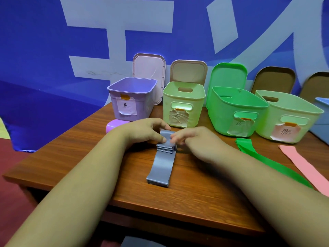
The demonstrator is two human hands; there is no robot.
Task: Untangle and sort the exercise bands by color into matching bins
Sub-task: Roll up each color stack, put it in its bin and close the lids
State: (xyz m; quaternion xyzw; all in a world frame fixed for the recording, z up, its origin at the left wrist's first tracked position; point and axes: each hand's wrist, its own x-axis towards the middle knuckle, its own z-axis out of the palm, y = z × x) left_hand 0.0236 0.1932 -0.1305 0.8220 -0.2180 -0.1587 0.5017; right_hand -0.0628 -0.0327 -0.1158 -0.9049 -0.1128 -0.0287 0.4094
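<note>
The left hand [147,131] and right hand [194,139] come together over the middle of the wooden table [71,157], fingertips almost meeting. The left hand's curled fingers and thumb pinch the upper end of the grey band [161,164]. The right hand is blurred, but its bent fingers also close on that same end from the other side. Behind the hands stands a row of open bins, each with a paper label taped to its front: a purple bin [131,98], a pale green bin [183,104], a bright green bin [235,111], a second pale bin [288,120] with a pink label, and the edge of a blue bin [322,107]. From this angle it is hard to tell what lies inside them. The grey band is flat and wide, stacked in several tight folds under the fingers, with a longer doubled length running toward the near edge of the table. A green band [267,161] and a pink band [302,166] lie flat to the right, and a lilac object [115,124] sits just in front of the purple bin.
</note>
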